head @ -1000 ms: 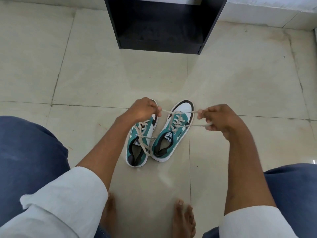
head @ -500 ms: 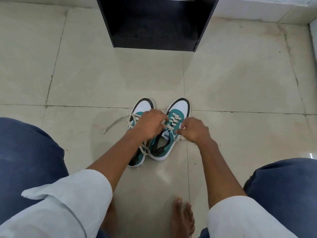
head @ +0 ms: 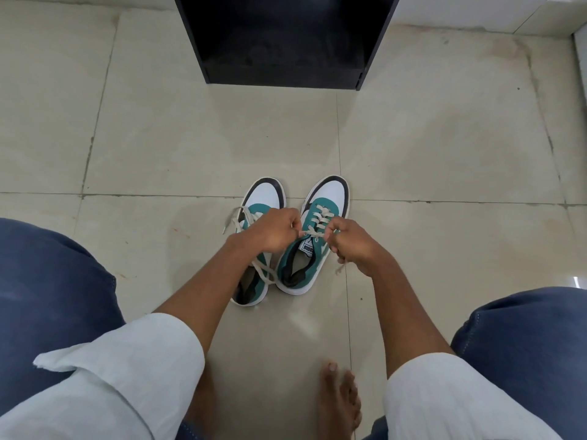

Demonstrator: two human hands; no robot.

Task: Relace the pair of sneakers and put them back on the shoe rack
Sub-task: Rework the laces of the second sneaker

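Two teal, white and black sneakers stand side by side on the floor, toes pointing away from me. The right sneaker (head: 327, 198) has cream laces crossed up its front. My left hand (head: 273, 231) and my right hand (head: 352, 246) meet over its tongue, each pinching an end of its lace (head: 313, 232). A frayed lace tip hangs below my right hand. The left sneaker (head: 265, 193) is partly hidden under my left forearm; its lace lies loose, one end trailing off to the left. The black shoe rack (head: 286, 42) stands ahead on the floor.
The floor is pale beige tile (head: 190, 138) with dark grout lines. My knees in blue trousers sit low at both sides, and a bare foot (head: 338, 401) rests near the bottom. A white wall base runs at the top right.
A second ago my hands were pulling the right sneaker's lace ends wide apart. They have come together over its tongue and now hold the ends close.
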